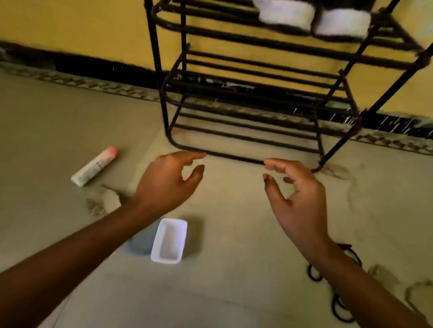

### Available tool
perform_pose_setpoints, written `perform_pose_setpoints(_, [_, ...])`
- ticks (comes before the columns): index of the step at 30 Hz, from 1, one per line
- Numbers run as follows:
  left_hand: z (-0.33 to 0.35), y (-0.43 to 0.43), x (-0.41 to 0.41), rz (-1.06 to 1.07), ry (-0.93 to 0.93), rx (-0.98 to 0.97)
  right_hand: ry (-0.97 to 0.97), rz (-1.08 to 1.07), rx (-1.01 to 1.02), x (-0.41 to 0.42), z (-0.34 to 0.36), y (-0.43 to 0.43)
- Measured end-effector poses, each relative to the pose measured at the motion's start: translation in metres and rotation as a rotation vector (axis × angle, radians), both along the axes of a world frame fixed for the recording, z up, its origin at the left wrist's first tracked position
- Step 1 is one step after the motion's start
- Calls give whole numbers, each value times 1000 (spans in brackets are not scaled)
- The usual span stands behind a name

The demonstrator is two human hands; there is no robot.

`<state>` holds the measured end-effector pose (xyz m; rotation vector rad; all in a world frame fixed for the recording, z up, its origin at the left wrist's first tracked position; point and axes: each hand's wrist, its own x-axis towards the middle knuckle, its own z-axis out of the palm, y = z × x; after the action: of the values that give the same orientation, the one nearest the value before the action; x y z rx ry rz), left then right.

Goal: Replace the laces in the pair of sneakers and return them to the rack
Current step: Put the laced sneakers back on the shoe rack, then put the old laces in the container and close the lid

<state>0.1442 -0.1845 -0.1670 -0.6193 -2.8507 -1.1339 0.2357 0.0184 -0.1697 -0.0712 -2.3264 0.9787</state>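
A pair of sneakers (312,18) with white soles and dark uppers stands side by side on an upper shelf of the black metal rack (257,43), blurred and cut off by the top edge. My left hand (168,183) and my right hand (297,200) hover over the floor in front of the rack's lowest shelf, both empty with fingers apart and curled. Black laces (339,295) lie coiled on the floor under my right forearm, partly hidden by it.
A white rectangular tub (170,240) lies on the floor below my left hand, with a bluish object beside it. A white tube with a pink cap (94,167) lies to the left. The rack stands against a yellow wall with a dark skirting.
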Motion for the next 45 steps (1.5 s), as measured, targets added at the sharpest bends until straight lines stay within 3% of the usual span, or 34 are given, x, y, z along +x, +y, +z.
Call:
perform_pose_setpoints(5, [-57,-40,8,117,-155,-81,-111,31,-46,9,-41,-20])
perform_pose_setpoints(8, [-86,-62,12,165,-212,-263,-202,67,-125,12,-60,-35])
perform_pose_setpoints(15, [-137,-97,16,241,-293,-487,-685,69,-345,-1,-125,-66])
perform_pose_setpoints(22, [-169,-100,23,270,-283,-483,-932,160,-339,-9,-169,-104])
perform_pose_setpoints(28, [-178,-91,27,294,-264,-427,-922,178,-308,-17,-180,-120])
perform_pose_setpoints(34, [-180,-92,19,437,-362,-69,-894,117,-308,-16,-180,-107])
perform_pose_setpoints(37, [-181,-80,19,433,-444,17,-877,98,-315,-11,-176,-96])
perform_pose_setpoints(39, [-181,-67,19,396,-463,-15,-865,80,-293,-7,-173,-88])
perform_pose_setpoints(42, [-183,-53,20,293,-371,-245,-843,34,-245,0,-170,-69])
perform_pose_setpoints(45, [-180,-39,30,110,-292,-313,-815,-25,-236,9,-164,-44])
